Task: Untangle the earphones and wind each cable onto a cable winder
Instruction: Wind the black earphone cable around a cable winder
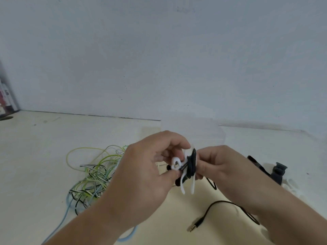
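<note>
Lying nearest: the plug [194, 227] of the black cable [192, 161], flat on the table [53, 135], with a loose run of that cable curving away under the right forearm.
Blue cable [67, 206]: trails along the table at lower left, under the left forearm.
Left hand [150, 174]: raised above the table, thumb and fingertips pinching the white winder [176, 163].
White winder: held between both hands, its two white legs hanging down and several turns of black cable wrapped round its middle.
Right hand [221, 167]: fingers curled, gripping the wound black cable on the winder's right side.
Tangle [92, 181]: green, pale blue and black-and-white striped cables knotted together on the table, left of the hands.
Dark winders [279, 171]: on the table beyond the right wrist, apart from the hands.
Boxes [6, 98]: at the far left edge against the wall [159, 59]; their print is too blurred to read.
</note>
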